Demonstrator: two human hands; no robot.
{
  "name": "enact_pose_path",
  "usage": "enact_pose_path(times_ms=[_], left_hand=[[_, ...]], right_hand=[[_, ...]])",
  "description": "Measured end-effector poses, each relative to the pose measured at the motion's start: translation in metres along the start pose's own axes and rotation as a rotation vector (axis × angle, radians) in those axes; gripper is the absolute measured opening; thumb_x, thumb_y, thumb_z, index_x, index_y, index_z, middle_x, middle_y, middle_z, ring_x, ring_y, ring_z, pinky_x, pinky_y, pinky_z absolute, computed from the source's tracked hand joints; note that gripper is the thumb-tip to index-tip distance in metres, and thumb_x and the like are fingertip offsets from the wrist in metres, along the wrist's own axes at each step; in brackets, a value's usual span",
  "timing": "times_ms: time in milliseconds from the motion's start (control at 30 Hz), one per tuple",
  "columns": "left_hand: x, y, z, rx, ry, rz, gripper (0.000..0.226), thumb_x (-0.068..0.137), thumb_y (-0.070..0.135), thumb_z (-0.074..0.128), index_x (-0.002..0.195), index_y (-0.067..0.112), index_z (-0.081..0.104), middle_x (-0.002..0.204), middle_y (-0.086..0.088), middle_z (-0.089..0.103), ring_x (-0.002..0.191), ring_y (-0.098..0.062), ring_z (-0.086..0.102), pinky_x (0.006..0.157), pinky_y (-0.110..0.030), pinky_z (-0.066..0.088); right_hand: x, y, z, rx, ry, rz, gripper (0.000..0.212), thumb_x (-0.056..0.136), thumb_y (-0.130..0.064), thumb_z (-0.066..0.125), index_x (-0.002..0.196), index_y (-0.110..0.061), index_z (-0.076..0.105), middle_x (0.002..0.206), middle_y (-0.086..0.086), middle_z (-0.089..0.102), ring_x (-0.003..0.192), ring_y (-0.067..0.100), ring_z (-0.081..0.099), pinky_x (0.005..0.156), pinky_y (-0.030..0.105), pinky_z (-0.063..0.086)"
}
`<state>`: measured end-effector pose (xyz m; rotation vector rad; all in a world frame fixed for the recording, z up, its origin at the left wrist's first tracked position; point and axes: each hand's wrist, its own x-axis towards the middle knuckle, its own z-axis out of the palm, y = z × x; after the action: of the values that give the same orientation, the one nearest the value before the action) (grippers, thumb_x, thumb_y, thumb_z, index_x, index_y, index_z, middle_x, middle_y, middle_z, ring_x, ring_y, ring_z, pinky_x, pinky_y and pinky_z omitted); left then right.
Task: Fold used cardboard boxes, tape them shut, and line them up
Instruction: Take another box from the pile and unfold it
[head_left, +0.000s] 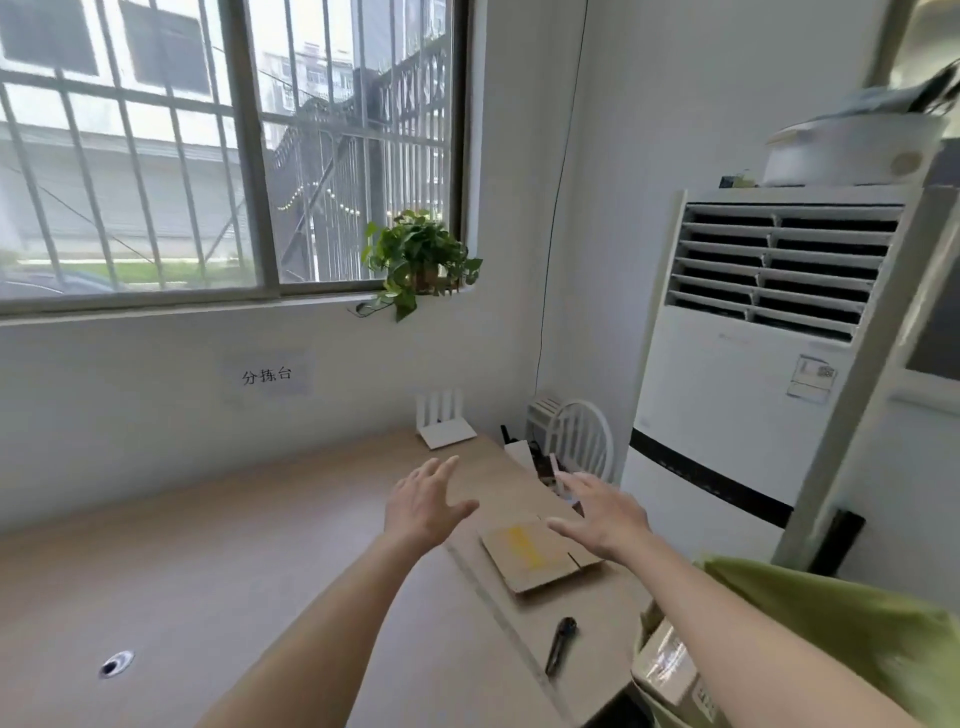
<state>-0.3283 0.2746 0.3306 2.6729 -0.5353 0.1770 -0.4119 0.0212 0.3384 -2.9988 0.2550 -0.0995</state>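
A flattened cardboard box with a yellow strip on top lies near the right edge of the wooden table. Both my hands hover above the table with fingers spread and hold nothing. My left hand is up and to the left of the box. My right hand is just over the box's far right corner. A dark utility knife lies on the table nearer to me than the box.
A white router stands at the table's back against the wall. A white chair and a tall air conditioner stand to the right. Another box with clear tape sits low beside the table's right edge.
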Motion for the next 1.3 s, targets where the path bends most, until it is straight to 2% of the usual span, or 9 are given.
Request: enact_pose_path(times_ms=[467, 700, 933, 1100, 1200, 1300], left_hand=[[0.237, 0.018, 0.150, -0.033, -0.188, 0.006, 0.082, 0.091, 0.064, 0.054, 0.157, 0.029, 0.022, 0.160, -0.001, 0.032, 0.144, -0.023, 0.034, 0.112, -0.039, 0.036], [0.299, 0.000, 0.239, -0.057, -0.321, -0.075, 0.083, 0.092, 0.063, 0.055, 0.158, 0.026, 0.021, 0.158, -0.001, 0.033, 0.138, -0.023, 0.042, 0.104, -0.036, 0.042], [0.331, -0.032, 0.362, -0.076, -0.484, -0.267, 0.086, 0.089, 0.069, 0.053, 0.158, 0.030, 0.018, 0.155, 0.001, 0.036, 0.136, -0.021, 0.043, 0.103, -0.039, 0.047], [0.338, -0.050, 0.443, -0.100, -0.542, -0.420, 0.096, 0.085, 0.072, 0.055, 0.159, 0.028, 0.013, 0.162, -0.004, 0.026, 0.144, -0.024, 0.034, 0.111, -0.039, 0.040], [0.332, -0.060, 0.480, -0.138, -0.543, -0.510, 0.099, 0.084, 0.069, 0.060, 0.159, 0.030, 0.009, 0.164, -0.004, 0.021, 0.146, -0.024, 0.032, 0.112, -0.040, 0.040], [0.331, -0.064, 0.505, -0.215, -0.536, -0.634, 0.105, 0.081, 0.065, 0.067, 0.159, 0.032, 0.004, 0.160, -0.004, 0.026, 0.140, -0.024, 0.041, 0.105, -0.039, 0.045]], right_hand=[[0.214, 0.125, 0.059, 0.063, -0.106, 0.153, 0.079, 0.088, -0.071, 0.053, 0.156, -0.040, 0.026, 0.161, -0.012, 0.031, 0.144, 0.017, 0.038, 0.110, 0.040, 0.040], [0.293, 0.178, 0.137, 0.132, -0.263, 0.201, 0.084, 0.086, -0.071, 0.055, 0.157, -0.039, 0.023, 0.161, -0.010, 0.030, 0.143, 0.019, 0.039, 0.108, 0.044, 0.044], [0.368, 0.224, 0.256, 0.199, -0.487, 0.209, 0.089, 0.085, -0.072, 0.057, 0.158, -0.040, 0.018, 0.165, -0.008, 0.024, 0.148, 0.021, 0.033, 0.111, 0.048, 0.041], [0.408, 0.252, 0.341, 0.266, -0.624, 0.279, 0.103, 0.079, -0.076, 0.061, 0.160, -0.040, 0.009, 0.168, -0.003, 0.017, 0.151, 0.025, 0.028, 0.113, 0.050, 0.038], [0.426, 0.263, 0.378, 0.292, -0.649, 0.319, 0.113, 0.076, -0.079, 0.064, 0.160, -0.039, -0.001, 0.170, 0.003, 0.006, 0.153, 0.030, 0.021, 0.117, 0.052, 0.032], [0.439, 0.270, 0.404, 0.337, -0.632, 0.378, 0.125, 0.072, -0.077, 0.069, 0.158, -0.039, -0.012, 0.169, 0.010, -0.006, 0.154, 0.036, 0.011, 0.120, 0.055, 0.025]])
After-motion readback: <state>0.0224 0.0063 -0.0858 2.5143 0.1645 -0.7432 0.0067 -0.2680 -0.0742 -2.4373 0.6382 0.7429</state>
